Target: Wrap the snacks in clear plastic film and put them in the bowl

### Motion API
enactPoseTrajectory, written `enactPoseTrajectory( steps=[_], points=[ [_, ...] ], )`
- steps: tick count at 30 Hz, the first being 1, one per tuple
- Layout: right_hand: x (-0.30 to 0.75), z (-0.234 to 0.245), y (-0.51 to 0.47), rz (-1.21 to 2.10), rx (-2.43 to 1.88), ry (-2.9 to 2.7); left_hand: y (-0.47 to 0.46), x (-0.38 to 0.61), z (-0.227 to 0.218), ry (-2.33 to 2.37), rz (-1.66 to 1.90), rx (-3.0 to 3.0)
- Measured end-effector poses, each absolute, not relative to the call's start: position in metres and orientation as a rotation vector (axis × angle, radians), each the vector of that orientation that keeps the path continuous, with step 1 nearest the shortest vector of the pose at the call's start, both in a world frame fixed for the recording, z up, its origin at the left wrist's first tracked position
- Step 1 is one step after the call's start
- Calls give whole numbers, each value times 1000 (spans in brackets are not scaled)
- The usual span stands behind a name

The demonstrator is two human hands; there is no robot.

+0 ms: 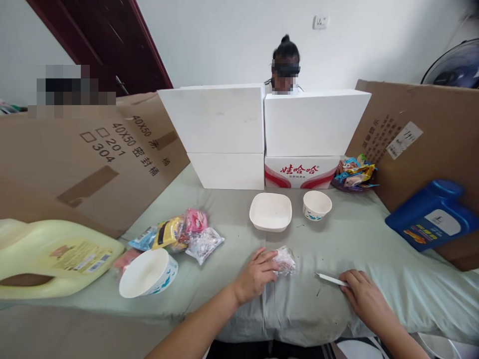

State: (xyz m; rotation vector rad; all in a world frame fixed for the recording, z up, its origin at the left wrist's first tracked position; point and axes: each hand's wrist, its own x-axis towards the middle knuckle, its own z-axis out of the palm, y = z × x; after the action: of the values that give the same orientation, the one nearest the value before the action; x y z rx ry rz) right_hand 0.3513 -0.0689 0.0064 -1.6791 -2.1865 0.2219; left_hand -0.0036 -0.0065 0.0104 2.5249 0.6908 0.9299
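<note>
My left hand (258, 275) rests on the pale green cloth (359, 239), its fingers curled onto a small clear snack packet (285, 261) that lies flat. My right hand (364, 296) lies to the right, fingers closed round the end of a thin white stick-like tool (330, 279) that points left along the cloth. Beyond the hands stand a square white bowl (270, 211) and a round white paper bowl (316, 204), both empty.
A pile of snack packets (179, 234) and a tipped paper bowl (147, 273) lie left, beside a yellow jug (52, 257). A blue jug (434, 214) leans right. More packets (355, 173) sit by white boxes (262, 134); cardboard walls surround. A person sits behind.
</note>
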Motion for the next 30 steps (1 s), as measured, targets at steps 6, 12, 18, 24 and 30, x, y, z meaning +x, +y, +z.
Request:
enactPoseTrajectory(
  steps=[6, 12, 18, 24, 30],
  points=[
    [280, 37, -47, 112, -1442, -2237, -20, -17, -7, 820, 1034, 2765],
    [245, 56, -24, -43, -1326, -2500, -21, -16, 2, 976, 1159, 2665],
    [346, 18, -38, 68, -1663, -2303, -25, -18, 9, 1104, 1135, 2437],
    [322, 5, -51, 140, -1648, -2070, -15, 10, 25, 1233, 844, 2514],
    [216, 34, -25, 566, -1317, -2090, -7, 31, 28, 1205, 886, 2390]
  ],
)
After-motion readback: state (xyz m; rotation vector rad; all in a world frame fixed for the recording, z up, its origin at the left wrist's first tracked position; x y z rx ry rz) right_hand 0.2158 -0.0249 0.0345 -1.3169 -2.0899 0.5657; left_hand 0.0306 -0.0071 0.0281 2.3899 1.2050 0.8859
